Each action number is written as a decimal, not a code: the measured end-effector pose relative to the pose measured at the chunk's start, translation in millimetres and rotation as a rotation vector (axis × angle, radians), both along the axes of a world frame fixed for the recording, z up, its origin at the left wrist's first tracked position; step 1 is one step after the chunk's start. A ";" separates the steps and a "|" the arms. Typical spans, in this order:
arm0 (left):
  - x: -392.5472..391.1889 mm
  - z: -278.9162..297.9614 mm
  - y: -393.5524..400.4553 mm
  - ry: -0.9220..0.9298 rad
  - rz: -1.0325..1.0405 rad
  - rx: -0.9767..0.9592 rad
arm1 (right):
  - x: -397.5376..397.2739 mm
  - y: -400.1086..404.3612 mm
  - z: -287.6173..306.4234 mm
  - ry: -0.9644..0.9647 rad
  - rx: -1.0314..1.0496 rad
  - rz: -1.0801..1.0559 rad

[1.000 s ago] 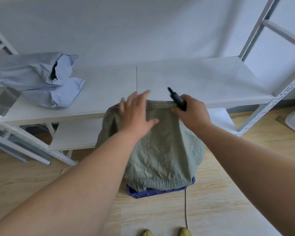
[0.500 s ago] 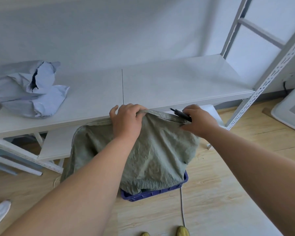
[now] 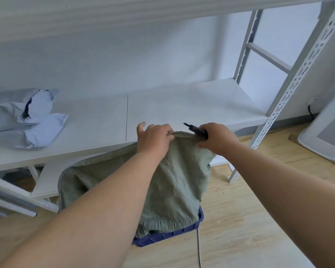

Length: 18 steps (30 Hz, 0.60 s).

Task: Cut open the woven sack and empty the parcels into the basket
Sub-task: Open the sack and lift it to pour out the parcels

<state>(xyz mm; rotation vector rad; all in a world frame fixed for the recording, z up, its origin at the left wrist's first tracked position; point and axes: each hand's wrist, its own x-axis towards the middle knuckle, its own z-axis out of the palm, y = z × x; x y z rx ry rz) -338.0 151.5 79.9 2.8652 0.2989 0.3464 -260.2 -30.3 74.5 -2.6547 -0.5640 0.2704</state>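
Note:
A crumpled grey-green woven sack (image 3: 174,186) hangs upside down, its lower end bunched inside a blue basket (image 3: 168,235) on the floor. My left hand (image 3: 153,140) grips the sack's hemmed top edge. My right hand (image 3: 217,138) pinches the same edge a little to the right and also holds a dark cutter (image 3: 195,129), whose tip points up and left. The basket's inside is hidden by the sack, so no parcels show there.
A white shelf board (image 3: 182,107) of a metal rack runs behind the sack, with grey poly mailer bags (image 3: 25,118) at its left end. A perforated rack upright (image 3: 290,84) stands at right. A white panel (image 3: 325,132) leans at far right. A cable (image 3: 198,248) lies on the wooden floor.
My left hand went from lying flat on the sack to gripping its top edge. Both hands have lifted the edge higher and the sack now hangs longer and spreads left.

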 end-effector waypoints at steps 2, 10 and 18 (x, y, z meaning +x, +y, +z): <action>-2.5 -4.7 1.6 -0.001 0.023 0.037 | 11.9 -22.5 -5.2 -0.021 -0.136 -0.035; 0.7 -13.7 18.5 0.095 0.237 0.064 | 25.7 -30.8 -17.9 -0.007 0.142 -0.239; 20.6 -2.9 33.3 -0.131 0.373 -0.103 | 33.5 3.6 1.5 -0.044 0.330 -0.217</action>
